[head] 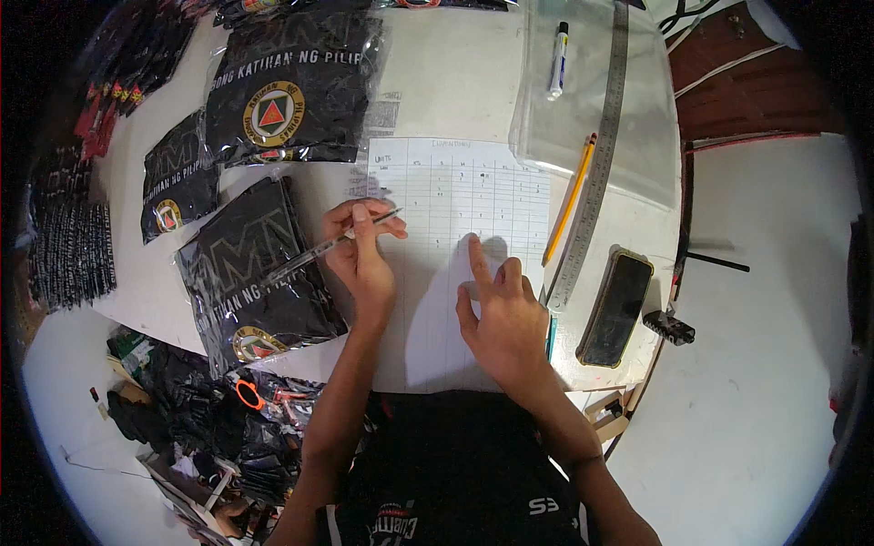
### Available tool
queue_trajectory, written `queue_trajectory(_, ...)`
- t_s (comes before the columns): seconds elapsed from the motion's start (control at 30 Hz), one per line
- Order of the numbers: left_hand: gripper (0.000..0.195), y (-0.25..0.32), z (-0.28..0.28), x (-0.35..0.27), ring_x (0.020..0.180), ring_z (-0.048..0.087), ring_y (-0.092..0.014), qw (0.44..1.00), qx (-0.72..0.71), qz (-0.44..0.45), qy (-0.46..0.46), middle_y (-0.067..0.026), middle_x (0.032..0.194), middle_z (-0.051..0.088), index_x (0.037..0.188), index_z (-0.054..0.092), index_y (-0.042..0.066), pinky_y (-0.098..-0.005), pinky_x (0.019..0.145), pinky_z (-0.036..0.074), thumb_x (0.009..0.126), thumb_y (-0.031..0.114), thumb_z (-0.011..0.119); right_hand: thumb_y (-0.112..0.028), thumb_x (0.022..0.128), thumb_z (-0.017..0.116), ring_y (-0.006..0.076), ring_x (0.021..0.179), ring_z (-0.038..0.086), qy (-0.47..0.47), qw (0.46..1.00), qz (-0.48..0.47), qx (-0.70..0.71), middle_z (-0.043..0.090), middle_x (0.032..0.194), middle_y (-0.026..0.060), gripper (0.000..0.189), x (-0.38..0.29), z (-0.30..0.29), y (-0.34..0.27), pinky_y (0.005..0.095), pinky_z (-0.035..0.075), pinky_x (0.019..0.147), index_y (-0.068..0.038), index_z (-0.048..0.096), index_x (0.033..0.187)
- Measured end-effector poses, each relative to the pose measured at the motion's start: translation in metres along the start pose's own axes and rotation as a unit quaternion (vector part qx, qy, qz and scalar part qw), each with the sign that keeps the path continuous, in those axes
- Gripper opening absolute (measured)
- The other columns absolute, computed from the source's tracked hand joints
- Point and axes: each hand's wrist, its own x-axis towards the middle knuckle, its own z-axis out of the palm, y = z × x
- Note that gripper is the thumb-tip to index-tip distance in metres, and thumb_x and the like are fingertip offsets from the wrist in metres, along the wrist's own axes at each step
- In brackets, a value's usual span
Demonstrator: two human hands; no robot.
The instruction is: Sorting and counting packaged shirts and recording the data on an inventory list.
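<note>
My left hand [363, 252] holds a clear-barrelled pen [328, 249] between thumb and fingers, over the left edge of a ruled paper sheet [437, 273] that bears a handwritten table. My right hand [504, 314] rests on the sheet with its index finger extended onto a column; the other fingers are bent and nothing is in it. Just left of my left hand lies a black printed garment in a clear plastic bag [259, 273]. A yellow pencil [570, 198] and a steel ruler [593, 177] lie along the sheet's right side.
A smartphone [616, 307] lies near the table's right edge. Clear plastic sheeting [580, 130] lies at the upper right under a marker [559, 60]. More bagged black garments [293, 89] and stacked dark packets [72, 232] fill the left. Bagged goods [225, 409] are heaped below the table at lower left.
</note>
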Motion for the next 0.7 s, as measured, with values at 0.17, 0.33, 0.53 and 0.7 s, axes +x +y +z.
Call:
queue_trajectory(0.17,0.016,-0.002,0.002,0.004,0.064,0.060,-0.019,0.999,-0.013,-0.030,0.012,-0.0154,0.089,0.059,0.099,0.047,-0.001,-0.0293,0.058,0.050,0.099,0.015,0.047,-0.020,0.082,0.062,0.0283,0.076,0.061,-0.001,1.000,-0.013,0.013,0.049,0.091,0.0148,0.059,0.010,-0.004,-0.003,0.0390,0.054,0.061,-0.013,0.044,0.138)
queue_trajectory(0.33,0.012,0.002,0.000,-0.004,0.068,0.056,-0.012,0.999,-0.028,-0.018,-0.004,-0.0089,0.083,0.057,0.096,0.049,0.001,-0.0273,0.066,0.050,0.097,0.013,0.051,-0.020,0.081,0.060,0.0386,0.085,0.061,0.018,0.999,-0.036,-0.008,0.053,0.109,0.0291,0.065,0.003,0.009,0.000,0.0444,0.054,0.070,-0.016,0.038,0.142)
queue_trajectory(0.53,0.005,-0.015,0.008,-0.015,0.073,0.057,-0.009,0.996,-0.076,-0.044,0.011,-0.0058,0.087,0.059,0.097,0.052,0.000,-0.0232,0.065,0.046,0.093,0.004,0.051,-0.018,0.081,0.061,0.0332,0.076,0.060,-0.004,1.000,-0.010,-0.010,0.050,0.092,0.0170,0.062,0.001,0.001,-0.007,0.0426,0.052,0.066,-0.015,0.042,0.140)
queue_trajectory(0.7,0.010,-0.016,0.006,-0.014,0.077,0.059,-0.011,0.999,-0.032,-0.042,0.010,-0.0076,0.091,0.058,0.100,0.051,0.001,-0.0250,0.065,0.048,0.096,0.009,0.051,-0.017,0.081,0.060,0.0341,0.074,0.060,-0.029,0.999,0.010,-0.018,0.052,0.091,0.0190,0.061,-0.001,-0.001,-0.014,0.0433,0.051,0.063,-0.012,0.043,0.139)
